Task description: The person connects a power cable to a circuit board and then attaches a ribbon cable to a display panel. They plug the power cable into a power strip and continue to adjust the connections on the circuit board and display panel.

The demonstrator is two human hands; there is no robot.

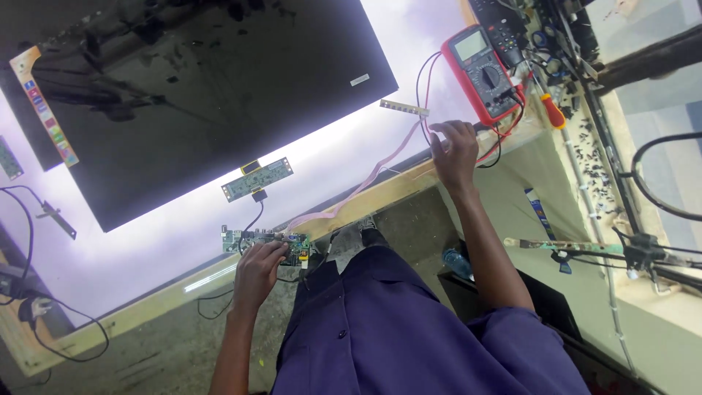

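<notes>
covering part of the green circuit board (252,239), left hand (257,269) fingers curl on it; right hand (453,152) grip unclear.

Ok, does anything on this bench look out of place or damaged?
Mostly disassembly: the dark screen panel lies askew on the lit white backlight sheet, its narrow circuit strip hanging off the edge. The left hand rests on a bare green board; the right hand is by the red multimeter.

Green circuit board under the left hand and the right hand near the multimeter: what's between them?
In the head view, a pink ribbon cable runs along the lit white surface from the green circuit board under the left hand toward the right hand.
</notes>
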